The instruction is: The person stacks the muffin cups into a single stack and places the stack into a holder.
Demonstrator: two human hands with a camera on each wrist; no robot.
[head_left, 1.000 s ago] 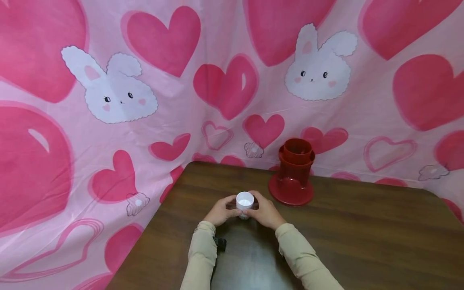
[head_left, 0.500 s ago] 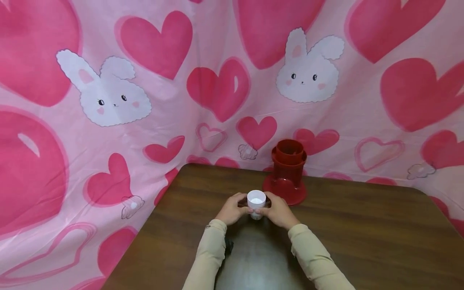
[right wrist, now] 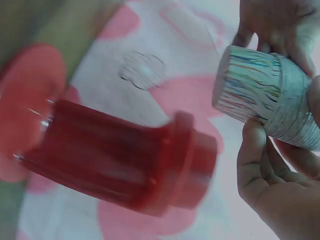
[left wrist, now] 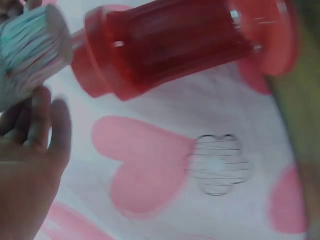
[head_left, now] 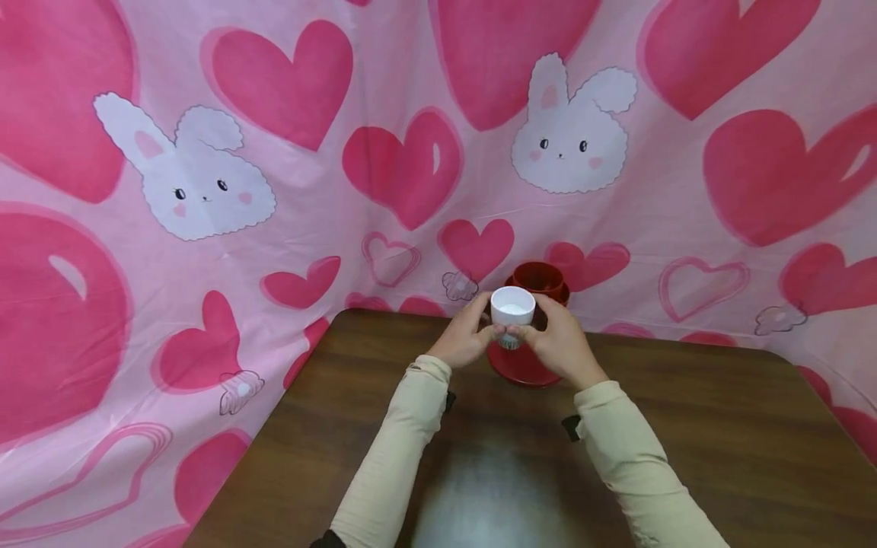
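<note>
Between both hands is a stack of white nested paper cups (head_left: 512, 312), held upright above the table with its mouth upward. Fine coloured streaks mark the bottom cup of the stack (right wrist: 252, 85). My left hand (head_left: 467, 335) grips it from the left, and my right hand (head_left: 565, 346) from the right, thumbs meeting at the front. Behind it stands a red plastic cylinder (right wrist: 110, 155) with a collar, an upper ring and a round flat base (head_left: 524, 365). In the head view the cups and right hand hide part of it.
The dark wooden table (head_left: 384, 426) ends against a pink cloth backdrop (head_left: 411, 61) printed with hearts and rabbits. The red stand is near the table's back edge. Dark wrist devices show near the sleeves.
Both hands have carried the paper cups up and forward, away from the person, until they overlap the red stand in the head view. The grip stays the same; the head view shifted slightly.
</note>
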